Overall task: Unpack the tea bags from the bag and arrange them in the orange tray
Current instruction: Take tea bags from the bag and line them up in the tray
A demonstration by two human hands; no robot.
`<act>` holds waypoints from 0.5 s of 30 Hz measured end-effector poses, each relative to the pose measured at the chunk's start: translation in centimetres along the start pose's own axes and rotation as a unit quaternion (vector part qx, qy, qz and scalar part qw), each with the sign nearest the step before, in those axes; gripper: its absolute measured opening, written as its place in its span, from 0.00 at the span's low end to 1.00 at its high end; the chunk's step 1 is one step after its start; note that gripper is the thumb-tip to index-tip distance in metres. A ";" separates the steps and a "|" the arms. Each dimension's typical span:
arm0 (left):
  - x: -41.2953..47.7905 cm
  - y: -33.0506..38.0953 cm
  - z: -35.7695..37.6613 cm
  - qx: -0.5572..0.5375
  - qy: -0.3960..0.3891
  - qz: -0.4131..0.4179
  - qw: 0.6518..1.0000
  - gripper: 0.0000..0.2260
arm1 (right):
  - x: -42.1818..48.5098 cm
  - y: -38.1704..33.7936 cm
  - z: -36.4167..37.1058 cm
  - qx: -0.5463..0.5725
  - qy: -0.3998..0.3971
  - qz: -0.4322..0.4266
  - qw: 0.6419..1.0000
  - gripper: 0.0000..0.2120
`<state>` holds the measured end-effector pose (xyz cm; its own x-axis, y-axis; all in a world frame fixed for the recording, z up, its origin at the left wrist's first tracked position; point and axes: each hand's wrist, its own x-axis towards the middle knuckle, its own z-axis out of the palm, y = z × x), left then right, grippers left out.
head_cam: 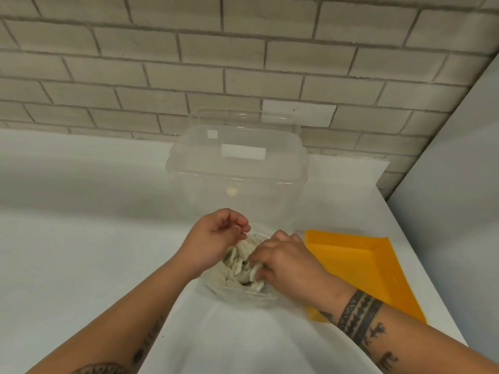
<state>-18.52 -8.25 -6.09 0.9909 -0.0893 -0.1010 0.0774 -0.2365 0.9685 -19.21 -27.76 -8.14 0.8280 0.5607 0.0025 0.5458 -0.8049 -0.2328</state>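
A clear plastic bag [237,295] full of pale tea bags [237,261] stands open on the white counter, near the front middle. My left hand [213,240] pinches the bag's rim at its left far edge and holds it open. My right hand [286,261] reaches into the bag from the right, its fingers curled round some tea bags. The orange tray [364,268] lies flat just right of the bag, partly under my right forearm, with nothing visible in it.
A large clear plastic container [237,168] with a lid stands right behind the bag. A grey brick wall runs along the back of the white counter [81,238]. A pale panel [459,184] bounds the counter on the right.
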 end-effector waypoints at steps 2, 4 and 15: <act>0.2 -0.7 0.0 -0.022 -0.016 -0.033 0.999 0.10 | 0.3 -0.2 0.8 -0.003 -0.016 0.009 1.000 0.13; 0.3 -1.3 -0.1 -0.045 -0.016 -0.059 0.997 0.10 | 0.2 -0.3 1.5 0.013 -0.018 0.043 0.999 0.11; 1.4 -2.3 -1.4 -0.123 -0.242 -0.068 0.960 0.31 | 0.3 -2.3 -1.0 0.335 0.091 0.204 0.915 0.04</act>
<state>-17.18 -6.52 -8.11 0.8070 -0.5268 -0.2669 0.2858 -0.0471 0.9571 -20.07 -25.90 -6.62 0.9863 0.1498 -0.0696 0.0359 -0.6059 -0.7947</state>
